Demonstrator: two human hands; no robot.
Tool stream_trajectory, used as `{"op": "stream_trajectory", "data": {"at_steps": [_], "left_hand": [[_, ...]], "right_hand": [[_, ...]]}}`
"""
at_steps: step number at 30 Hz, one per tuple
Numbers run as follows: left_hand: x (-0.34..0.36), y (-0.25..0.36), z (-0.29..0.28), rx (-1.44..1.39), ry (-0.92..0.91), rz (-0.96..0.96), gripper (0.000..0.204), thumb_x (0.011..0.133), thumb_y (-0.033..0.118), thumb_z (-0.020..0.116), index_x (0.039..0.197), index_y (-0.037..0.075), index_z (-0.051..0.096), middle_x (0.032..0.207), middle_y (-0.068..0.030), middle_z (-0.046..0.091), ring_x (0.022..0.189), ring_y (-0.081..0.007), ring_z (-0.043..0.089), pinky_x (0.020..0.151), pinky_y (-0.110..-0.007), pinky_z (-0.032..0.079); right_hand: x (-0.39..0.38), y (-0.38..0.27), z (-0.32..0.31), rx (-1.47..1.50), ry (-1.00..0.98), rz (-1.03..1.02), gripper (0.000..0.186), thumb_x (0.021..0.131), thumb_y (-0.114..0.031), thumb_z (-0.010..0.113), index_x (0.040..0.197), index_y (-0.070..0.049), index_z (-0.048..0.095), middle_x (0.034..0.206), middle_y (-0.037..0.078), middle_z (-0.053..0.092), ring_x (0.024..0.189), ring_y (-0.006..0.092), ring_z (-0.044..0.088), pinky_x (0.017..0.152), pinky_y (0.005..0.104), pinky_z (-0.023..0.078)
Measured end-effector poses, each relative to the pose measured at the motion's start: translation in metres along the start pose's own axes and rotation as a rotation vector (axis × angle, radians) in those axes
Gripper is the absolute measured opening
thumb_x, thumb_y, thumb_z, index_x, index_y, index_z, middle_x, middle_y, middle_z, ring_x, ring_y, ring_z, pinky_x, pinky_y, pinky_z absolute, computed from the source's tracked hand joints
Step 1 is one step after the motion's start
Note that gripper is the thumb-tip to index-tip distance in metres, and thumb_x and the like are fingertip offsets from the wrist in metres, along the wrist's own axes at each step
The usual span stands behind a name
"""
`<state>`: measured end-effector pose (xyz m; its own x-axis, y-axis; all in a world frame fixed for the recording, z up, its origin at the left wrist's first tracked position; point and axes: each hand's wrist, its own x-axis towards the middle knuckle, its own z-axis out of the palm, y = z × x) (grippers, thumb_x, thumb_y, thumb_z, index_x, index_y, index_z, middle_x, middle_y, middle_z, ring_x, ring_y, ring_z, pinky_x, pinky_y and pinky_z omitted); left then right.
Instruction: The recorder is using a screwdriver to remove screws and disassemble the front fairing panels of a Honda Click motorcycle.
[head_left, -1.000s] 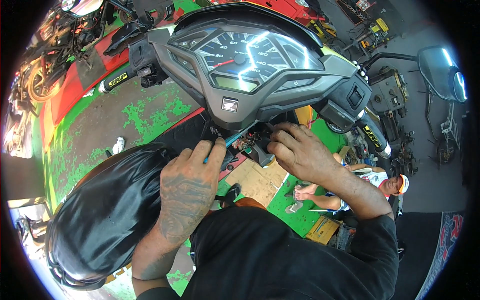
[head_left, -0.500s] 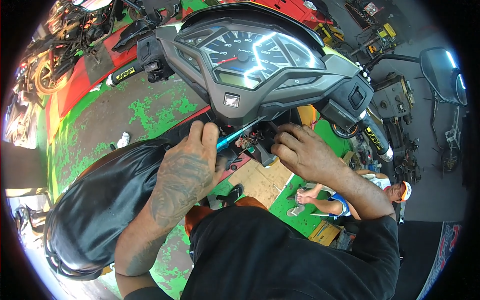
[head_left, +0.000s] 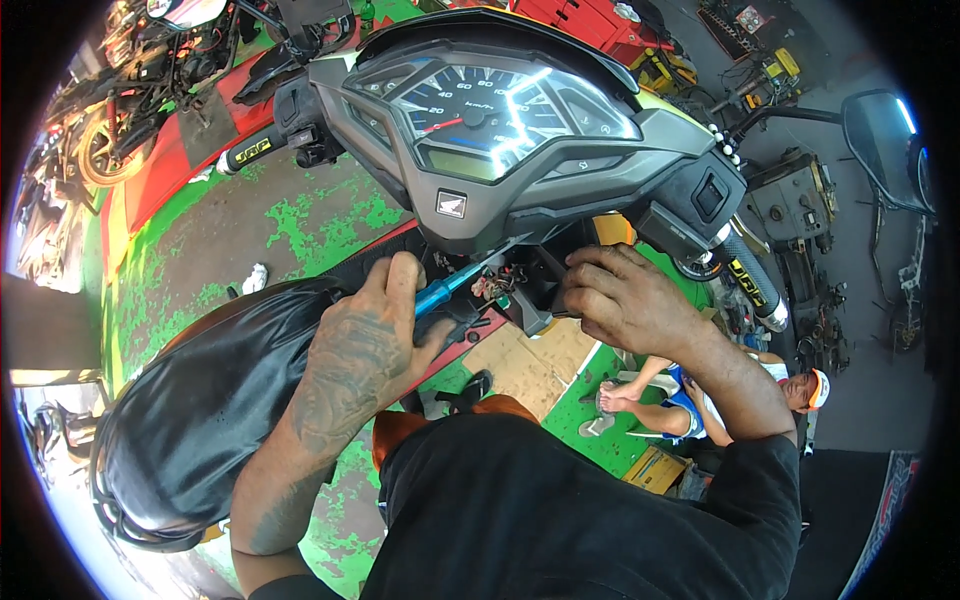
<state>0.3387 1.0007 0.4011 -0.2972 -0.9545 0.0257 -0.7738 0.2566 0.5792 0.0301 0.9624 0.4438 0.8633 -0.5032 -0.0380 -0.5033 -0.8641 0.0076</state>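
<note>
My left hand (head_left: pixel 362 340), tattooed on its back, is closed round the blue handle of a screwdriver (head_left: pixel 438 292). The thin shaft slants up and right to the lower edge of the grey scooter handlebar cover (head_left: pixel 475 222). Whether the tip sits in a screw cannot be made out. My right hand (head_left: pixel 635 305) is beside the opening below that cover, its fingers curled in; anything in them is hidden. Loose wires (head_left: pixel 490 287) show in the opening between both hands. Above is the instrument cluster (head_left: pixel 490 120), with a bright reflection across it.
Handlebar grips (head_left: pixel 250 150) reach out on both sides, with a mirror (head_left: pixel 888 150) at the right. A black scooter seat (head_left: pixel 215 410) lies to my left. Cardboard (head_left: pixel 515 365) covers part of the green floor. A person (head_left: pixel 690 400) sits at the lower right. A red cabinet (head_left: pixel 580 30) stands beyond.
My left hand and the screwdriver have shifted slightly left, showing more of the handle. My right hand has moved a little right, away from the opening. The view has shifted slightly.
</note>
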Motion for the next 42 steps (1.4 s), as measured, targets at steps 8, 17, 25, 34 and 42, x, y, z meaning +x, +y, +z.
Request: {"op": "stream_trajectory", "data": {"at_steps": [8,17,25,34,42], "left_hand": [[-0.008,0.007,0.005,0.281,0.285,0.221,0.034,0.088,0.024,0.077,0.106,0.003,0.056,0.087,-0.0137,0.061,0.077,-0.0335,0.066,0.070,-0.042,0.055],[-0.002,0.003,-0.004,0.185,0.142,0.188,0.039,0.081,0.017,0.079,0.110,0.004,0.056,0.098,-0.0131,0.059,0.087,-0.0359,0.068,0.071,-0.044,0.055],[-0.007,0.006,0.000,0.296,0.301,0.228,0.017,0.092,0.019,0.071,0.091,0.004,0.064,0.089,-0.0102,0.062,0.080,-0.0289,0.068,0.068,-0.041,0.056],[-0.007,-0.001,0.001,0.105,0.224,0.176,0.033,0.088,0.021,0.075,0.107,0.003,0.056,0.095,-0.0129,0.065,0.090,-0.0353,0.069,0.076,-0.045,0.056],[-0.015,-0.004,0.018,0.060,0.245,0.095,0.034,0.089,0.025,0.075,0.109,0.003,0.058,0.088,-0.0118,0.064,0.083,-0.0315,0.069,0.072,-0.043,0.056]], "right_hand": [[-0.006,0.000,0.004,0.015,0.012,0.005,0.038,0.076,-0.020,0.078,0.109,-0.014,0.060,0.115,0.002,0.061,0.123,0.0269,0.057,0.095,0.0434,0.052],[-0.007,-0.004,0.009,0.003,0.052,-0.018,0.033,0.076,-0.018,0.076,0.105,-0.013,0.061,0.113,0.002,0.062,0.122,0.0274,0.058,0.091,0.0429,0.051],[-0.012,0.003,0.004,-0.018,0.022,-0.050,0.039,0.073,-0.017,0.077,0.109,-0.015,0.061,0.114,0.002,0.061,0.124,0.0270,0.057,0.093,0.0434,0.050],[-0.022,0.014,0.000,0.010,-0.006,-0.052,0.038,0.071,-0.014,0.078,0.104,-0.012,0.059,0.115,0.003,0.063,0.127,0.0276,0.057,0.097,0.0449,0.050],[-0.015,0.018,-0.007,0.280,0.161,0.009,0.031,0.069,0.003,0.070,0.093,-0.008,0.053,0.093,0.007,0.065,0.111,0.0344,0.067,0.089,0.0444,0.056]]}}
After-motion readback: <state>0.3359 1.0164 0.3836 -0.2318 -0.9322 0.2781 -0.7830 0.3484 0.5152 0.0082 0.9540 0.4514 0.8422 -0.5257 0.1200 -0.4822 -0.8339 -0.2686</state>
